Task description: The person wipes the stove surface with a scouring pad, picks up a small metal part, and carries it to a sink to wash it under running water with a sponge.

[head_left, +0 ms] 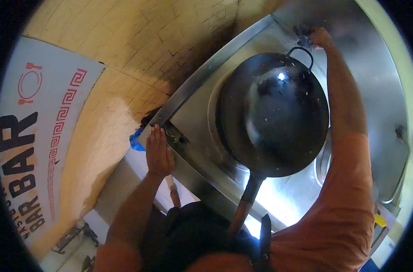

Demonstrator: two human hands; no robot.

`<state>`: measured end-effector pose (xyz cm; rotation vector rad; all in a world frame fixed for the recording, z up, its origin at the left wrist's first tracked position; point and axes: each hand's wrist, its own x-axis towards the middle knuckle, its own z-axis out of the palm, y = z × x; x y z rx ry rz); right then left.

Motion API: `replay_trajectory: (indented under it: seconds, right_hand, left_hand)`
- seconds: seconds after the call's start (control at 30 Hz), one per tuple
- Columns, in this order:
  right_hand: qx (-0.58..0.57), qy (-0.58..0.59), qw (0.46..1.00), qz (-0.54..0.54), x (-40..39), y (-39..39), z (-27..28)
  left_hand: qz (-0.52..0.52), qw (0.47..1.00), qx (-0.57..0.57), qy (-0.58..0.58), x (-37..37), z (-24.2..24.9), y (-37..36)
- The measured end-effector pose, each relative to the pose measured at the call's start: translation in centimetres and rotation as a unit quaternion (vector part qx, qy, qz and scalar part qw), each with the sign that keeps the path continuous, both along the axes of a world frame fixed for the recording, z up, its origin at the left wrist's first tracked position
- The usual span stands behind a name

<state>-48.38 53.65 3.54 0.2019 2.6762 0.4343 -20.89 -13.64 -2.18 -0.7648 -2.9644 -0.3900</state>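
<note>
My right hand (322, 38) is stretched far out past the wok, its fingers closed on a dark, wiry scouring pad (304, 37) against the steel surface. Below that hand sits a large black wok (274, 113), with a loop handle (301, 56) at its far end and a long wood-tipped handle (242, 213) pointing toward my body. Small food bits cling to the wok's inside. My left hand (159, 152) lies flat on the front metal edge of the counter (206, 177), fingers extended and holding nothing.
A raised steel rim (211, 68) borders the counter on the left, beside a tiled wall (179, 36). A blue plastic piece (136, 140) hangs near the front left corner. A metal pipe (399, 174) runs along the right. A lettered banner (38, 131) hangs at far left.
</note>
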Motion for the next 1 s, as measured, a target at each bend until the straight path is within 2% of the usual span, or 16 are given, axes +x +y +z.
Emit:
replay_trajectory:
  seconds: [0.07,0.1,0.17,0.2,0.27,0.33,0.37,0.5,0.57,0.67,0.7,0.8,0.87,0.9,0.97,1.0]
  right_hand:
    - [0.064,0.146,0.986,0.049,1.9,-1.1,2.0]
    - [0.067,0.147,0.986,0.043,2.4,-1.6,2.8]
    - [-0.101,0.221,0.962,-0.127,2.8,-3.1,4.4]
    - [-0.099,0.224,0.961,-0.128,3.0,-4.8,5.4]
    - [-0.179,0.244,0.923,-0.238,3.7,-8.2,7.3]
    - [-0.106,0.243,0.941,-0.21,3.1,-9.7,7.7]
    - [-0.039,0.237,0.954,-0.178,3.0,-10.4,7.6]
    - [0.044,0.277,0.954,-0.11,2.3,-12.1,6.1]
    - [-0.011,0.248,0.945,-0.215,0.3,-11.5,4.9]
    - [-0.01,0.217,0.963,-0.16,1.3,-17.1,7.1]
    - [-0.008,0.21,0.965,-0.158,0.8,-15.9,6.0]
    - [-0.089,0.176,0.937,-0.287,-0.2,-11.1,3.2]
    - [-0.077,0.011,0.956,-0.283,-0.1,-10.9,3.9]
    - [-0.08,0.01,0.954,-0.287,-0.7,-9.9,3.1]
    - [-0.105,-0.081,0.897,-0.422,-1.5,-6.8,0.5]
    - [-0.102,-0.086,0.897,-0.422,-1.7,-6.4,-0.4]
  left_hand:
    - [-0.002,1.0,-0.004,0.004,0.1,0.1,0.1]
    - [0.011,0.999,-0.047,-0.011,0.1,0.3,0.4]
    - [0.021,0.996,-0.086,-0.023,0.0,0.4,0.3]
    - [-0.017,0.998,-0.058,-0.018,-0.3,0.2,0.0]
    - [-0.059,0.998,-0.023,-0.014,-1.5,0.2,-0.9]
    - [-0.151,0.987,-0.005,-0.056,-3.7,0.8,-1.8]
    - [-0.159,0.986,-0.002,-0.055,-4.5,1.0,-2.3]
    - [-0.189,0.98,0.043,-0.052,-7.5,0.2,-4.3]
    - [-0.18,0.981,0.054,-0.053,-8.5,-0.5,-5.2]
    - [-0.14,0.983,0.083,-0.088,-10.0,-0.2,-5.9]
    - [-0.144,0.982,0.077,-0.091,-10.2,-0.1,-5.8]
    - [-0.14,0.982,0.057,-0.116,-10.8,0.8,-5.7]
    - [-0.138,0.981,0.04,-0.132,-11.0,0.6,-5.5]
    - [-0.138,0.98,0.039,-0.137,-11.0,0.3,-5.5]
    - [-0.143,0.978,0.038,-0.149,-11.3,0.1,-5.6]
    - [-0.138,0.978,0.028,-0.155,-11.4,0.2,-5.5]
